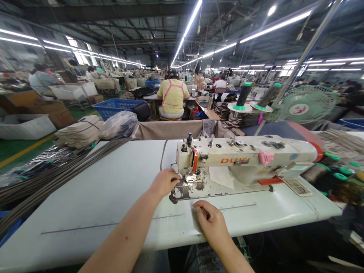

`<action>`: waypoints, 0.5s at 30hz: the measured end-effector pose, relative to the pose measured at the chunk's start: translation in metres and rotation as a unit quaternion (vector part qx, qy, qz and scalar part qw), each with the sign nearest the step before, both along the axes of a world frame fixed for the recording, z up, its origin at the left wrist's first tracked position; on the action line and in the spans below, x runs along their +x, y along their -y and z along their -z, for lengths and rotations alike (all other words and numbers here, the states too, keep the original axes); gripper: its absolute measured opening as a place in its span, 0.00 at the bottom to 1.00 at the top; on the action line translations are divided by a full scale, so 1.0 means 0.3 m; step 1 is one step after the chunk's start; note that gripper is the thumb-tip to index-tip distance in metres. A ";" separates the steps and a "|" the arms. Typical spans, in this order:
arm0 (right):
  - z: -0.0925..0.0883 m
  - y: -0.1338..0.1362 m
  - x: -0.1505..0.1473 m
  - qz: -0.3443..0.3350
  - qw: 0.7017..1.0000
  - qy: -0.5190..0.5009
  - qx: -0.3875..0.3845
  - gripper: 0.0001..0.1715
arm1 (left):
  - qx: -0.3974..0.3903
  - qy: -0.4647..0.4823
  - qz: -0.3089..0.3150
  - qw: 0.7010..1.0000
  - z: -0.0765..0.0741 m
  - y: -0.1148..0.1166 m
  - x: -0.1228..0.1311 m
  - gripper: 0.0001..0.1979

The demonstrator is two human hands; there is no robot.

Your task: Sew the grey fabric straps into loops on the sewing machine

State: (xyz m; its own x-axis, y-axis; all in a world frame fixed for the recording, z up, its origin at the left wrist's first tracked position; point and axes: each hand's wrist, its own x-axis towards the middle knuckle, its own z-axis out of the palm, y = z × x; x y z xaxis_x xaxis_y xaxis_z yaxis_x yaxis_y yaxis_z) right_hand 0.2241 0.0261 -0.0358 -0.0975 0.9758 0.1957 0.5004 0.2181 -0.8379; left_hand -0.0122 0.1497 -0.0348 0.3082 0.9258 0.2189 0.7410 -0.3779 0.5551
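A white industrial sewing machine [241, 151] with orange lettering stands on the pale table in front of me. My left hand [165, 182] is at the left of the needle area, close to the presser foot [192, 177]. Its thumb and fingers are pinched, with a small whitish bit at their tips that I cannot identify. My right hand [209, 218] rests low over the table near its front edge, fingers curled inward; whatever they hold, if anything, is hidden. A thin grey strip [163, 153] runs over the table behind my left hand.
Long dark strips [71, 161] lie along the table's left edge. Thread cones [243, 96] and a green fan [308, 104] stand behind the machine. A person in a yellow top [173, 94] sits ahead. A blue basket [118, 108] is at the left.
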 end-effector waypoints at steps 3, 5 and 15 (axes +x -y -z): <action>-0.001 0.002 -0.002 0.003 1.000 -0.002 0.001 0.16 | -0.017 0.017 -0.012 1.000 0.006 0.006 0.005 0.05; -0.003 0.002 -0.003 0.001 1.000 -0.001 0.001 0.16 | -0.025 0.022 -0.017 0.999 0.004 0.006 0.007 0.05; -0.013 0.000 -0.005 -0.002 1.000 0.005 0.005 0.16 | -0.034 0.027 -0.078 0.996 -0.009 0.122 0.085 0.05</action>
State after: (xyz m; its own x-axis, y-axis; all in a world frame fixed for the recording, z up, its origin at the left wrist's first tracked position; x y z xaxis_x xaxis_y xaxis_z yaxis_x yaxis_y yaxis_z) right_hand 0.2225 0.0261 -0.0319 -0.1040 0.9735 0.2038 0.5078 0.2281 -0.8307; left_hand 0.0133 0.1130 -0.0322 0.1482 0.9747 0.1674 0.7557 -0.2208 0.6166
